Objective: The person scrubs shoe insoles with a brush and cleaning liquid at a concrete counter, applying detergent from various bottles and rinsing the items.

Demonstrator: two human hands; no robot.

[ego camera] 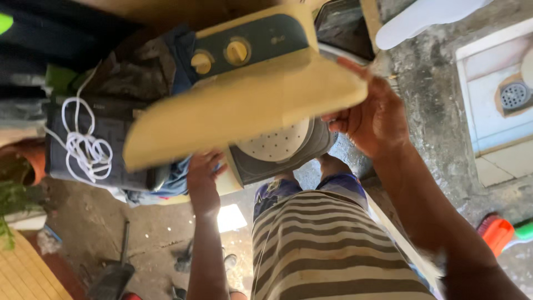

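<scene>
Head view: raised yellowed lid hides most of the washing machine and the left hand's fingers; its grip cannot be told. Right hand clasps the lid's right edge. Two yellow dials. One perforated drum cover below. White cord left; floor drain far right.

Home washing yard, twin-tub washing machine, rough concrete floor, tiled floor drain, piled clothes
</scene>
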